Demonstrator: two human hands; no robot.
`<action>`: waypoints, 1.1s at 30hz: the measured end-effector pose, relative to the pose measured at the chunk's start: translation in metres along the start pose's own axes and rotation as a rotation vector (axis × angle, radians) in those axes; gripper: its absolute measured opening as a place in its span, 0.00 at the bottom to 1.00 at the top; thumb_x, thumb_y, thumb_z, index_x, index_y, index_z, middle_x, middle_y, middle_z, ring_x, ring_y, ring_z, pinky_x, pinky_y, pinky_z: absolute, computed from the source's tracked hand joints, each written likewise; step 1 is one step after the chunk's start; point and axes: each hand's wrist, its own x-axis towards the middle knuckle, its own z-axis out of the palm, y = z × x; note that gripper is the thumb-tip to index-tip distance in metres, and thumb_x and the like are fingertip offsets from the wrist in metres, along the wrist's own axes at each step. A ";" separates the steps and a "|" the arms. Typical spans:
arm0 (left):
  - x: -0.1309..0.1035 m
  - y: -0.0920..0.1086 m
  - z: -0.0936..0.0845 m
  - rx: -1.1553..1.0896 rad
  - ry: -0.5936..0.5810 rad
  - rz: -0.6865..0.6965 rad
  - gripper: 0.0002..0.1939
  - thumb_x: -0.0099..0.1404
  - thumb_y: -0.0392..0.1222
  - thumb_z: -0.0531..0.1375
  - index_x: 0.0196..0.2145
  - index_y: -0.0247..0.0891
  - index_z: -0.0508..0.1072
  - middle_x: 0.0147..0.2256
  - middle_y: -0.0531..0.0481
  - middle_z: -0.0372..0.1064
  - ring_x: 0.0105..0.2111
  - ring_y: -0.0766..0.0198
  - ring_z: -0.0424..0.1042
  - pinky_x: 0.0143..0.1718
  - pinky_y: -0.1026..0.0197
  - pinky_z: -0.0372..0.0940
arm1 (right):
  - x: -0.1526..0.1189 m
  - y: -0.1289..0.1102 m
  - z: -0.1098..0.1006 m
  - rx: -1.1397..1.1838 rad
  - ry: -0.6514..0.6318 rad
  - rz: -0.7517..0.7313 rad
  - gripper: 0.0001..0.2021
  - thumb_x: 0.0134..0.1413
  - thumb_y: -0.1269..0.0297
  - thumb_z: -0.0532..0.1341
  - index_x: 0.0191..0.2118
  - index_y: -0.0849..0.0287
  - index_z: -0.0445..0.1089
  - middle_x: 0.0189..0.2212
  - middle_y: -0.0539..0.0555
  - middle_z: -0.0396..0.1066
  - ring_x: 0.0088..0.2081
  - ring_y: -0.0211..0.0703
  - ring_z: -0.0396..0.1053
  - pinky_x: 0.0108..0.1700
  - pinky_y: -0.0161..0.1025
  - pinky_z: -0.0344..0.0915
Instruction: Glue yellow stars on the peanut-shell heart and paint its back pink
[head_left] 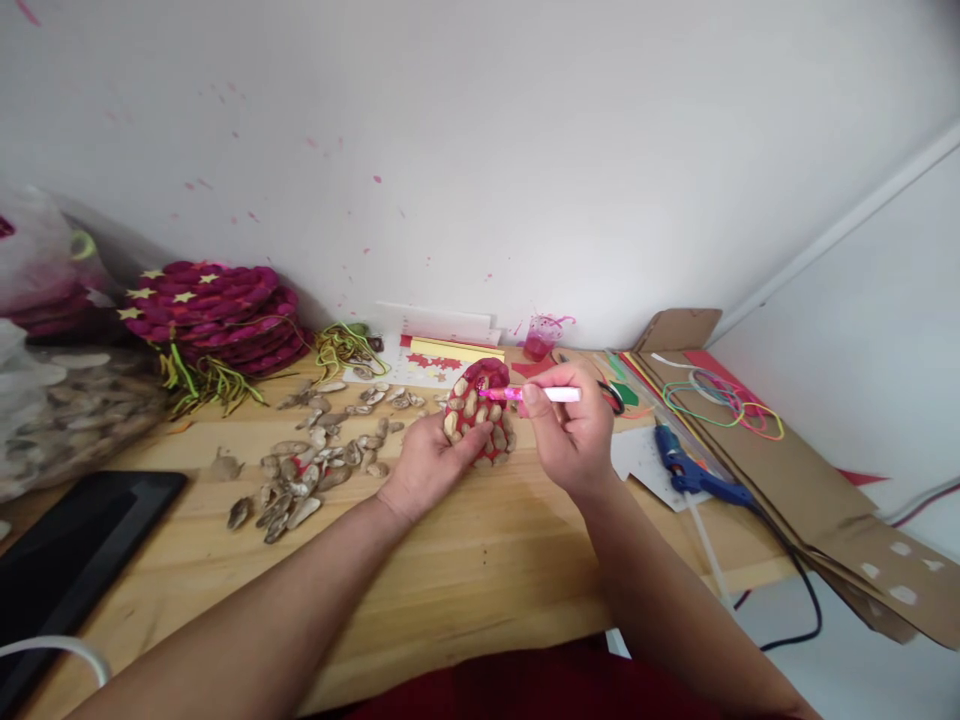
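My left hand [431,462] grips the lower left edge of a round red piece [501,438] covered with peanut shells, its thumb lying across the front. The shells at the top of the piece are magenta; the lower ones are plain tan. In my right hand [571,425] is a white brush [561,394] stained pink, pinched between thumb and fingers. Its tip touches the upper part of the piece. Behind, against the wall, stands a plastic cup [538,345] of magenta liquid.
Loose shells [300,480] lie left of my hands. Further left are a black tablet [82,550], bagged shells [82,410] and stacked magenta pieces [217,315]. At right lie a blue glue gun [694,475] with its cord, colored strings [720,400] and cardboard [810,495].
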 end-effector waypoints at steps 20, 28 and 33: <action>-0.001 -0.001 -0.001 0.011 -0.018 -0.008 0.17 0.67 0.53 0.63 0.27 0.38 0.76 0.26 0.51 0.76 0.27 0.61 0.73 0.32 0.62 0.68 | 0.000 -0.006 0.005 -0.072 -0.010 -0.043 0.02 0.69 0.64 0.61 0.41 0.54 0.68 0.31 0.50 0.76 0.30 0.40 0.73 0.32 0.39 0.69; 0.000 0.000 -0.001 -0.054 -0.022 -0.036 0.17 0.67 0.53 0.63 0.28 0.38 0.78 0.27 0.51 0.77 0.28 0.62 0.73 0.33 0.62 0.68 | 0.000 -0.009 0.006 -0.136 -0.014 -0.152 0.02 0.67 0.68 0.63 0.42 0.54 0.69 0.33 0.51 0.77 0.33 0.41 0.75 0.36 0.39 0.71; 0.000 0.000 -0.002 0.019 -0.001 -0.012 0.18 0.68 0.53 0.62 0.26 0.39 0.76 0.24 0.52 0.74 0.26 0.62 0.70 0.30 0.63 0.66 | 0.000 -0.007 0.006 -0.092 -0.041 -0.053 0.02 0.68 0.66 0.62 0.41 0.54 0.68 0.31 0.50 0.77 0.30 0.40 0.74 0.33 0.38 0.70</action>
